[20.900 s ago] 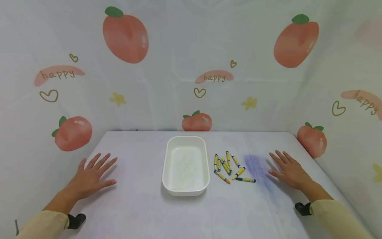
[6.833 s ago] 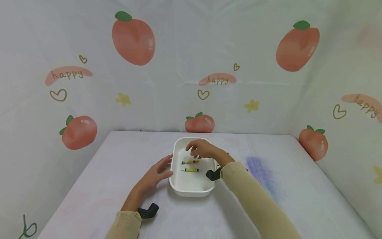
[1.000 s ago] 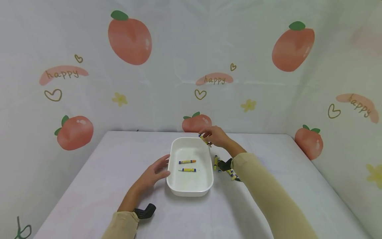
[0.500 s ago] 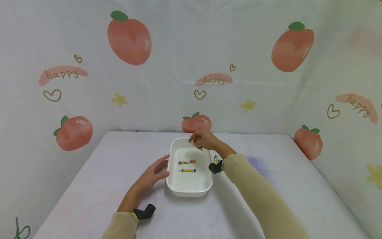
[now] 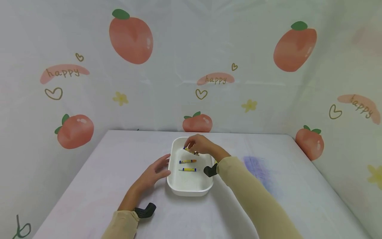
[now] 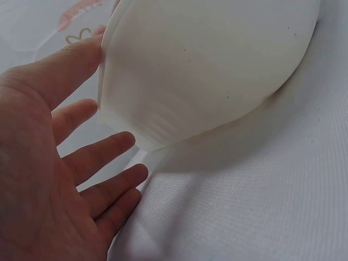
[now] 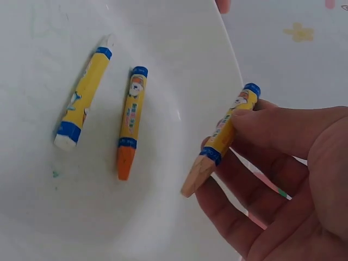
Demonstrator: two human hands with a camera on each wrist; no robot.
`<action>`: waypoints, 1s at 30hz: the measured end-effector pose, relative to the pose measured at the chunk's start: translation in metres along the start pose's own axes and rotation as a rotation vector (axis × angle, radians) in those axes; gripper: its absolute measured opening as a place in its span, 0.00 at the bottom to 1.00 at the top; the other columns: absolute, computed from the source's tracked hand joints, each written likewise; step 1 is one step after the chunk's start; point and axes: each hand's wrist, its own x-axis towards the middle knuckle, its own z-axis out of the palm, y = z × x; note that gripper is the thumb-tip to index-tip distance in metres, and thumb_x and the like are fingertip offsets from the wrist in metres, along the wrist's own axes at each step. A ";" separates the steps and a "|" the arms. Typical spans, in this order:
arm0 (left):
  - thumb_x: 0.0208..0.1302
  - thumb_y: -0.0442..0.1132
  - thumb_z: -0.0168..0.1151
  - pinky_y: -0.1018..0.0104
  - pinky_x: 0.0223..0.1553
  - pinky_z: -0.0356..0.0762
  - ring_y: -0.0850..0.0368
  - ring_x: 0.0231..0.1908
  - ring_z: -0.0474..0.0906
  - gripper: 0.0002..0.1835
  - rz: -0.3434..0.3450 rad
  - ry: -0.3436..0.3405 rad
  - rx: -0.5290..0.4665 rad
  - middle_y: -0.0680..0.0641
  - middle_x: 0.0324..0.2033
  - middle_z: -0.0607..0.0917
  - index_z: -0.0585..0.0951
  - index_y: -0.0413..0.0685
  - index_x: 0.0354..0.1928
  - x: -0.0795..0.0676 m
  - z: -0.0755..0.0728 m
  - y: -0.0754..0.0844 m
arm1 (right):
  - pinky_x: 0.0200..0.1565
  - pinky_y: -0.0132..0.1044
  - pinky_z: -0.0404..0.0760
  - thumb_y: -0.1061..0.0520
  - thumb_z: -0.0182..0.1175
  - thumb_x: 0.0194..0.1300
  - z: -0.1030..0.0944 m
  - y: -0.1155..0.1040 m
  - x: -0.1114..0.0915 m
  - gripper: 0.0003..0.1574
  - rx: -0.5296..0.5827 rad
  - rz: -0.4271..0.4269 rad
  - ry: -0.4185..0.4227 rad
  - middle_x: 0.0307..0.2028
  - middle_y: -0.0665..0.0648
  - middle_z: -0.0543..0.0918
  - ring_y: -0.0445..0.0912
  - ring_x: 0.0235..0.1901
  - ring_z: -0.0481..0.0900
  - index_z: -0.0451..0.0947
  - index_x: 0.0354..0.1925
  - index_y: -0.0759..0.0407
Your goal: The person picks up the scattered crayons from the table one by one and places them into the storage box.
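Observation:
My right hand (image 5: 200, 145) is over the far part of a white tray (image 5: 191, 193), pinching a peach-tipped crayon (image 7: 220, 136) between thumb and fingers. On the tray floor lie an orange crayon (image 7: 131, 122) and, nearer me, a white crayon (image 7: 84, 98), roughly side by side with a gap between. My left hand (image 5: 153, 172) stays at the tray's left side with its fingers extended. In the left wrist view, fingertips (image 6: 124, 140) of that hand are at the tray's outer wall.
A sliver of a crayon (image 5: 216, 162) shows just right of the tray; my right forearm and sleeve (image 5: 250, 189) hide the spot behind it. A blue-purple smudge (image 5: 256, 169) marks the white tablecloth. A printed curtain (image 5: 167, 66) rises behind the table.
Since one second ago my right hand has carried the peach-tipped crayon leftward and down, from the tray's far right corner to above its floor. The left hand has kept its place.

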 end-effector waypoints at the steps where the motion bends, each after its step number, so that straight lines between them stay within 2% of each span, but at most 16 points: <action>1: 0.66 0.38 0.61 0.36 0.63 0.58 0.35 0.66 0.62 0.35 0.002 -0.001 0.000 0.34 0.65 0.70 0.60 0.42 0.73 0.000 0.000 0.000 | 0.32 0.35 0.82 0.69 0.64 0.61 0.001 -0.001 0.000 0.11 -0.004 -0.002 -0.016 0.34 0.53 0.82 0.46 0.30 0.79 0.82 0.41 0.58; 4: 0.66 0.37 0.61 0.37 0.64 0.58 0.35 0.66 0.63 0.36 0.005 -0.003 -0.002 0.33 0.65 0.70 0.59 0.41 0.73 0.002 0.000 -0.004 | 0.32 0.34 0.82 0.68 0.65 0.60 0.003 -0.003 0.000 0.11 -0.029 0.002 -0.061 0.33 0.53 0.81 0.46 0.30 0.78 0.83 0.41 0.57; 7: 0.66 0.36 0.61 0.36 0.64 0.57 0.35 0.66 0.62 0.36 0.003 0.002 -0.003 0.33 0.65 0.69 0.59 0.42 0.73 0.007 0.002 -0.016 | 0.33 0.34 0.82 0.66 0.65 0.60 0.006 -0.003 0.000 0.10 -0.047 0.022 -0.086 0.33 0.52 0.81 0.46 0.31 0.78 0.83 0.41 0.55; 13: 0.66 0.40 0.62 0.37 0.64 0.57 0.39 0.67 0.63 0.37 0.007 0.019 0.010 0.37 0.66 0.70 0.60 0.51 0.74 0.015 0.003 -0.039 | 0.33 0.34 0.81 0.65 0.66 0.61 0.009 0.000 0.002 0.10 -0.075 0.020 -0.107 0.33 0.51 0.81 0.45 0.31 0.79 0.83 0.41 0.54; 18: 0.65 0.41 0.63 0.38 0.64 0.58 0.40 0.67 0.63 0.37 0.025 0.013 -0.015 0.38 0.66 0.70 0.61 0.52 0.74 0.015 0.002 -0.041 | 0.35 0.35 0.82 0.65 0.65 0.62 0.009 0.000 0.001 0.12 -0.072 0.014 -0.107 0.34 0.51 0.81 0.47 0.33 0.80 0.82 0.46 0.59; 23: 0.65 0.39 0.63 0.37 0.64 0.59 0.38 0.66 0.63 0.37 0.042 0.009 -0.036 0.37 0.65 0.70 0.60 0.49 0.74 0.015 0.002 -0.040 | 0.38 0.38 0.83 0.64 0.64 0.63 0.005 -0.002 -0.002 0.15 -0.051 0.006 -0.089 0.34 0.51 0.82 0.48 0.35 0.81 0.80 0.50 0.62; 30: 0.66 0.42 0.63 0.38 0.63 0.59 0.39 0.66 0.64 0.36 0.042 0.011 -0.008 0.38 0.65 0.71 0.61 0.52 0.74 0.016 0.001 -0.041 | 0.35 0.38 0.82 0.64 0.63 0.63 -0.008 0.001 -0.007 0.16 0.001 -0.034 -0.018 0.33 0.53 0.82 0.51 0.36 0.81 0.80 0.50 0.64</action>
